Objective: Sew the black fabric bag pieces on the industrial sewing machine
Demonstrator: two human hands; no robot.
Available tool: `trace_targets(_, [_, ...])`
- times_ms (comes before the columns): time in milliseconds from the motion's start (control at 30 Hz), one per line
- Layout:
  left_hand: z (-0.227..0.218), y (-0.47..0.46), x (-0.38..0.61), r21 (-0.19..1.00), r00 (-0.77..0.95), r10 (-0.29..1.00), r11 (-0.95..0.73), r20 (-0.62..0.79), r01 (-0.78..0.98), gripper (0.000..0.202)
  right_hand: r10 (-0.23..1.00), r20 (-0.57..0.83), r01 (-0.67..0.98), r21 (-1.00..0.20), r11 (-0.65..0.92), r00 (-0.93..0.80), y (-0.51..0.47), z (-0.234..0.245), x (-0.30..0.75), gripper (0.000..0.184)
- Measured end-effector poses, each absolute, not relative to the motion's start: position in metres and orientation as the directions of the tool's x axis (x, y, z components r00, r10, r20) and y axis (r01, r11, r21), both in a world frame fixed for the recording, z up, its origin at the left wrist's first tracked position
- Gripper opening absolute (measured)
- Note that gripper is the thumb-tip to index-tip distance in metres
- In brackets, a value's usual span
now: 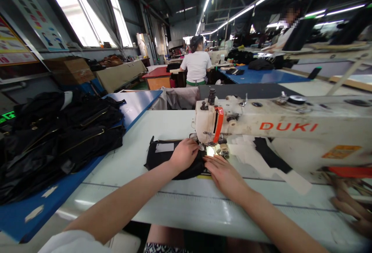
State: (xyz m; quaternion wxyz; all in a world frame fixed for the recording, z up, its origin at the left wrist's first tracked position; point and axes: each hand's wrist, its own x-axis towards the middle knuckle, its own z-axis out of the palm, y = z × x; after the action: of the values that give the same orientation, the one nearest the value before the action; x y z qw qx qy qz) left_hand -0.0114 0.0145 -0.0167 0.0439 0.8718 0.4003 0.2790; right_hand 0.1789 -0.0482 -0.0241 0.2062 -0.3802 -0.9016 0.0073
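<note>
A black fabric piece [161, 160], pouch-like with a pale rectangular patch [164, 147] on top, lies on the sewing machine's bed. Its right end reaches under the needle area of the sewing machine [213, 125]. My left hand [186, 154] rests over that end with its fingers bent and closed on the fabric beside the presser foot; the fingertips are partly hidden. Just right of it, my right hand [222, 169] lies palm down, fingers stretched out flat at the fabric's right edge. A small lamp [210, 151] lights the spot between both hands.
A heap of black zippered fabric pieces [64, 136] covers the blue table [72, 191] at left. White and black scraps [270, 164] lie under the machine arm. Ruler markings [192, 198] run along the worktable's front. A person in a white shirt [196, 67] sits ahead.
</note>
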Motion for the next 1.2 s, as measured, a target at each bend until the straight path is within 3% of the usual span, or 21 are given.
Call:
trace_targets(133, [-0.017, 0.012, -0.029, 0.187, 0.665, 0.566, -0.811, 0.487, 0.554, 0.020, 0.694, 0.356, 0.679, -0.188, 0.709, -0.626, -0.053, -0.023, 0.177, 0.031])
trace_targets(333, [-0.010, 0.011, -0.032, 0.002, 0.813, 0.458, -0.872, 0.359, 0.490, 0.022, 0.715, 0.347, 0.676, -0.249, 0.694, -0.606, -0.065, -0.020, 0.174, 0.030])
trace_targets(533, [-0.004, 0.013, -0.019, -0.009, 0.886, 0.362, -0.925, 0.289, 0.381, 0.020, 0.717, 0.350, 0.674, -0.257, 0.693, -0.604, -0.068, -0.022, 0.176, 0.034])
trace_targets(667, [0.001, 0.013, -0.017, -0.025, 0.905, 0.355, -0.928, 0.235, 0.371, 0.022, 0.719, 0.349, 0.678, -0.254, 0.690, -0.601, -0.067, -0.022, 0.175, 0.032])
trace_targets(1033, [0.005, 0.015, -0.011, -0.212, 0.918, 0.339, -0.901, 0.204, 0.380, 0.019, 0.724, 0.341, 0.666, -0.288, 0.688, -0.599, -0.068, -0.022, 0.176, 0.033])
trace_targets(1200, [0.002, 0.012, -0.011, -0.159, 0.909, 0.344, -0.909, 0.236, 0.386, 0.020, 0.718, 0.356, 0.663, -0.283, 0.693, -0.598, -0.068, -0.022, 0.176, 0.033])
